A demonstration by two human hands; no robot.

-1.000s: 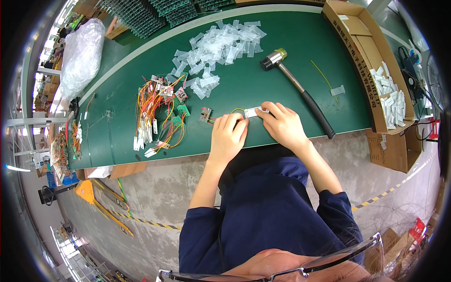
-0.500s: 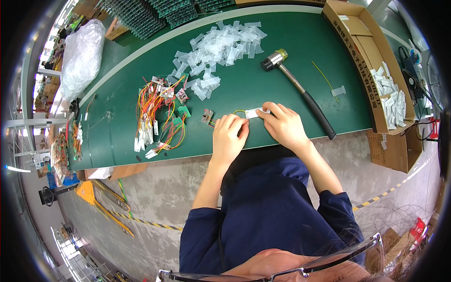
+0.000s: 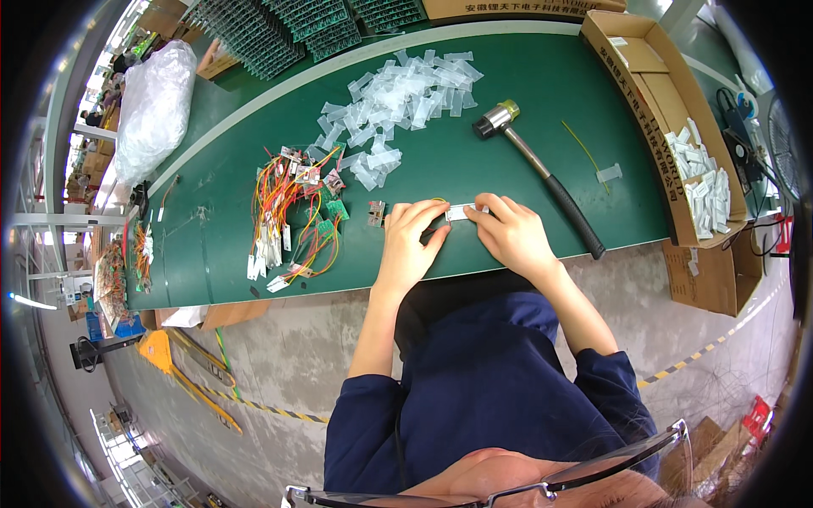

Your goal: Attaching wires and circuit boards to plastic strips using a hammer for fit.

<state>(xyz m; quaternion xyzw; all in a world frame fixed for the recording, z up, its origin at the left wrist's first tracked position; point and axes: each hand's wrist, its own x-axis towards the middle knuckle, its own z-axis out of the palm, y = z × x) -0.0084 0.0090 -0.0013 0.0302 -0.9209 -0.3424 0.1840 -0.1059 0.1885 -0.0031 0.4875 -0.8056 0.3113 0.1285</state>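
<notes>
At the table's near edge, a small white rectangular case (image 3: 458, 212) lies between my two hands. My right hand (image 3: 514, 243) pinches its right end with thumb and fingertips. The curled fingers of my left hand (image 3: 408, 245) meet its left end, thumb lower and a little apart. A yellow wire shows above the left fingertips; the rest of the wiring is hidden under that hand. Just left of it sits a small circuit board (image 3: 376, 212). Farther left is a tangled bundle of red and yellow wires (image 3: 275, 190) with green boards and white ends.
A heap of clear plastic pieces (image 3: 415, 93) lies beyond my hands. A black-handled mallet (image 3: 550, 173) rests to the right, near a yellow cable tie (image 3: 579, 142). At the right edge, a cardboard box (image 3: 631, 102) holds white cases. Stacked green circuit boards (image 3: 246, 38) stand far left.
My left fingers have moved right onto the left end of the white case, and the thumb has spread away from them. My right hand keeps its hold. The view has shifted slightly.
</notes>
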